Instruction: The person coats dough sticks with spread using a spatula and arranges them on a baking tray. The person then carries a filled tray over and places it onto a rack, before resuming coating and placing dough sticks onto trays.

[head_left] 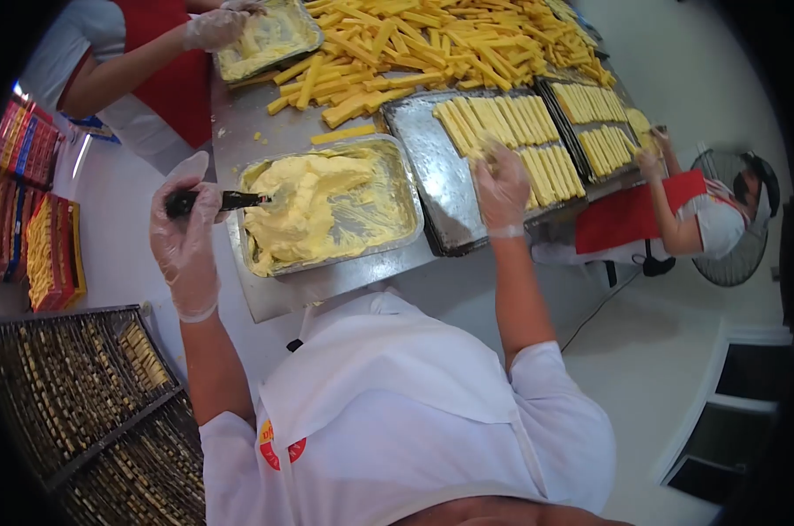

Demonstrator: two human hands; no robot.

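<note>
Where yellow sticks [550,175] lie side by side in two rows on the dark tray [428,158], the right hand [504,188] is at the left end of the nearer row, fingers bent; the fingertips are blurred, so whether they grip a stick cannot be told. Apply light fingertip pressure and align each stick squarely with its neighbour; soft pieces would probably dent or break. The left hand [183,244] is closed around a black spatula [235,201], its tip above the pale cream [309,188] in the metal pan [327,260]. Hold the tip inside the rim so that drips stay contained. Beyond, on the metal table [270,302], is a loose pile of sticks [441,44]; co-workers in red aprons stand at left [165,61] and right [620,210].
</note>
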